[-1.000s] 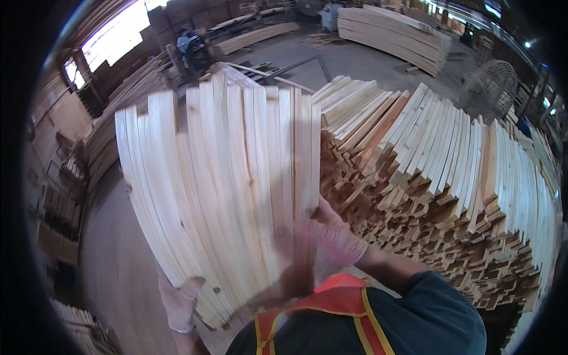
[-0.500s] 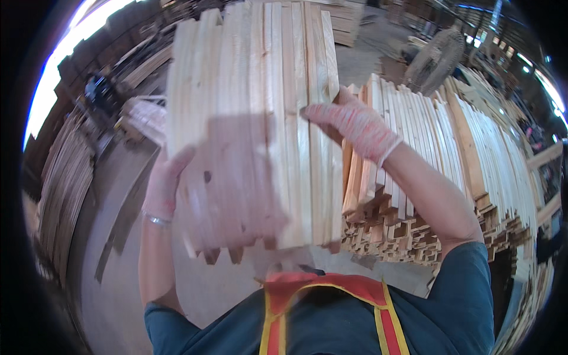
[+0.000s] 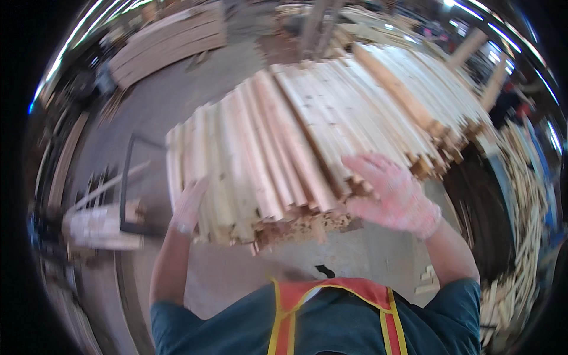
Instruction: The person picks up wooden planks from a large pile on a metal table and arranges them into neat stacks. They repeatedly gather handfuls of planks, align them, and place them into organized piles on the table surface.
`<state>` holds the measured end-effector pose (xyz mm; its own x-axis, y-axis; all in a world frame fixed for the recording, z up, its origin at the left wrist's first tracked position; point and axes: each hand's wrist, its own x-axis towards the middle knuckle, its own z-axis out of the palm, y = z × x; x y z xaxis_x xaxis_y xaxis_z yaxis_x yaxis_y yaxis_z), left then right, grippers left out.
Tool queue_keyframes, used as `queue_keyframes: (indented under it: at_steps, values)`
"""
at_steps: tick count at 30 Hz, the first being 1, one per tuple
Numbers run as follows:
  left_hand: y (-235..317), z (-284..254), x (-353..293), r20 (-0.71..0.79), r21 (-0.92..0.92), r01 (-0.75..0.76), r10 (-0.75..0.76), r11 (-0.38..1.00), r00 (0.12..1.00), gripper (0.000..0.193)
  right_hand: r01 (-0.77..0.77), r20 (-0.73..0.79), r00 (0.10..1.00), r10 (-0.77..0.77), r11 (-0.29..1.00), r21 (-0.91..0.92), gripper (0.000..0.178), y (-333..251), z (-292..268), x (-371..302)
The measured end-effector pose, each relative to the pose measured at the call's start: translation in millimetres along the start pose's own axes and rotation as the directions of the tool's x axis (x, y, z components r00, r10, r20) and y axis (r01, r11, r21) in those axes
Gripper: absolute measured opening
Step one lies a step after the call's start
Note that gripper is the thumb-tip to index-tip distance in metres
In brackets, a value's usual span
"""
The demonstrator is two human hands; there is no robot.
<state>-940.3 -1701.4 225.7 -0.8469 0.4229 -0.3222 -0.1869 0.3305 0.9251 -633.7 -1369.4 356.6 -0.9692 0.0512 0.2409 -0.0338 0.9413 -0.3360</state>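
Long pale wooden strips lie side by side on the near left of a large stack, their near ends uneven. My left hand, in a pale pink knitted glove, rests against the outer left edge of these strips. Its fingers look stretched along the wood, slightly blurred. My right hand, gloved alike, is open over the near ends of the stack, thumb and fingers apart with nothing between them. More pale strips lie to the right, past a dark gap. Lower layers show beneath the near ends.
A black metal handle frame stands left of the stack, beside a bundle of pale wood. A large board pile is at the far left. Loose thin offcuts heap up at the right.
The raised bundle of strips between both hands is down on the stack. My right hand has let go and opened. The view has turned toward the stack.
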Motion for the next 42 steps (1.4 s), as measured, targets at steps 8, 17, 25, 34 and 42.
queue_keyframes:
  at_steps: [8,17,25,34,42]
  values:
    - [-1,45,-72,-0.124,0.723,-0.452,0.743,0.522,0.658,0.071,-0.408,-0.394,0.766,0.509,0.857,0.314,0.070,-28,-89,-289]
    - [51,390,-224,0.648,0.235,-0.948,0.762,-0.213,-0.011,0.065,-0.515,-0.767,0.641,0.013,0.749,-0.417,0.101,-74,-253,-512]
    - [67,588,-251,0.901,-0.057,-0.987,0.417,-0.152,-0.117,0.058,-0.661,-0.729,0.660,0.182,0.602,-0.448,0.098,20,-330,-581]
    - [89,797,-175,0.974,-0.027,-0.992,0.222,-0.124,-0.054,0.068,-0.768,-0.564,0.633,0.530,0.523,-0.370,0.095,207,-405,-582]
    - [142,1062,-96,0.967,-0.251,-0.951,-0.007,-0.179,-0.254,0.061,-0.802,-0.436,0.570,0.697,0.356,-0.479,0.093,383,-476,-622]
